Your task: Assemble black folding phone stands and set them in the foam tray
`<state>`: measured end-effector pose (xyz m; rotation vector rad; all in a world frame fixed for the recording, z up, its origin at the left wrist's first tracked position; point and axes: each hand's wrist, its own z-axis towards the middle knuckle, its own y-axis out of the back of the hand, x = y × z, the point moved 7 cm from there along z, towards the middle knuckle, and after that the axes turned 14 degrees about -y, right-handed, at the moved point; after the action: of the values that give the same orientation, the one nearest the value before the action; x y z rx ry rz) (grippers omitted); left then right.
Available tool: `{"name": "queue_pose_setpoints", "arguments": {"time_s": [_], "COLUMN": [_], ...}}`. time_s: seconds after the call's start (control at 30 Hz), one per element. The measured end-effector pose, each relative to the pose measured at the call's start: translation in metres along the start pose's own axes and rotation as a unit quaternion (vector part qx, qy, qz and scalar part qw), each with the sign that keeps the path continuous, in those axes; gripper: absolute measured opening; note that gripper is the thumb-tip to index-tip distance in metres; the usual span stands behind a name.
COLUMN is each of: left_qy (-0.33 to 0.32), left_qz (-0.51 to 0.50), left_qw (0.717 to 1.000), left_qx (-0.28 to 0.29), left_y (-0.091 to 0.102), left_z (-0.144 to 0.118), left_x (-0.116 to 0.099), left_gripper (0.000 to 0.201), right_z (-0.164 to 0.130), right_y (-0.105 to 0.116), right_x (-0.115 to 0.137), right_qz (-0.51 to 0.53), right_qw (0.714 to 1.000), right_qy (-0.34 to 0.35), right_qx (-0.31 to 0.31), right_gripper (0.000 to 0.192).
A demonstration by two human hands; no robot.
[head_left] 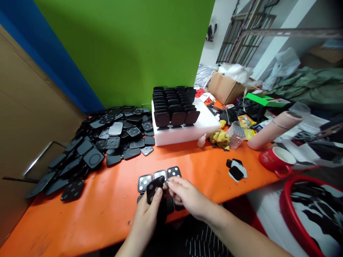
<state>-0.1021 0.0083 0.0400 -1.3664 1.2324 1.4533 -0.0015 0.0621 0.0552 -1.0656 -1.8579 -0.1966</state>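
Observation:
My left hand (148,215) grips a black square plate (154,188) with several round holes, tilted up at the near edge of the orange table (107,210). My right hand (186,197) pinches a small silvery piece (166,182) against the plate's top right corner. Just behind the hands lie three similar black plates (159,177) in a row, their holes showing white discs. More dark parts sit under my hands, mostly hidden.
A big heap of black plates (104,142) covers the left of the table. A white foam block (184,130) carries rows of upright black plates (174,107). To the right lie two loose plates (236,170), a yellow cloth (220,138), a red cup (277,160) and a pink tube (273,130).

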Motion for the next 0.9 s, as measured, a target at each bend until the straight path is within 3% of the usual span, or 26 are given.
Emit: {"name": "queue_pose_setpoints", "arguments": {"time_s": [0.07, 0.13, 0.27, 0.4, 0.5, 0.6, 0.67, 0.7, 0.8, 0.83, 0.9], "left_qy": [-0.056, -0.136, -0.283, -0.347, -0.359, -0.356, -0.347, -0.329, -0.201, -0.145, -0.055], "left_qz": [0.089, 0.209, 0.412, 0.506, 0.520, 0.498, 0.441, 0.391, 0.188, 0.123, 0.027], "left_qw": [0.994, 0.968, 0.862, 0.781, 0.766, 0.783, 0.821, 0.853, 0.960, 0.982, 0.997], "left_qx": [0.009, 0.031, 0.083, 0.113, 0.119, 0.109, 0.106, 0.105, 0.054, 0.018, -0.052], "left_y": [0.003, 0.003, -0.004, -0.011, -0.013, -0.013, -0.013, -0.012, -0.003, 0.001, 0.007], "left_z": [0.001, -0.001, -0.012, -0.023, -0.030, -0.033, -0.029, -0.025, -0.006, -0.001, 0.003], "left_x": [-0.010, -0.022, -0.044, -0.050, -0.049, -0.047, -0.047, -0.045, -0.034, -0.027, -0.015], "left_gripper": [0.042, 0.036, 0.040, 0.051, 0.058, 0.059, 0.056, 0.051, 0.030, 0.025, 0.025], "right_z": [-0.001, -0.002, -0.007, -0.010, -0.012, -0.012, -0.013, -0.013, -0.015, -0.016, -0.017], "right_y": [-0.002, -0.001, 0.004, 0.004, 0.000, -0.004, -0.005, -0.005, -0.007, -0.006, -0.006], "right_x": [-0.002, -0.001, 0.003, -0.007, -0.016, -0.017, -0.016, -0.016, -0.017, -0.017, -0.019], "right_qz": [-0.023, -0.066, -0.126, -0.051, 0.047, 0.127, 0.165, 0.178, 0.219, 0.233, 0.243], "right_qw": [1.000, 0.998, 0.991, 0.997, 0.993, 0.987, 0.983, 0.981, 0.971, 0.967, 0.963], "right_qy": [-0.001, 0.011, 0.026, -0.044, -0.091, -0.082, -0.067, -0.064, -0.067, -0.071, -0.081], "right_qx": [0.014, -0.005, -0.029, 0.026, 0.052, 0.053, 0.048, 0.049, 0.069, 0.076, 0.078], "right_gripper": [0.032, 0.035, 0.036, 0.036, 0.034, 0.031, 0.030, 0.029, 0.029, 0.030, 0.028]}}
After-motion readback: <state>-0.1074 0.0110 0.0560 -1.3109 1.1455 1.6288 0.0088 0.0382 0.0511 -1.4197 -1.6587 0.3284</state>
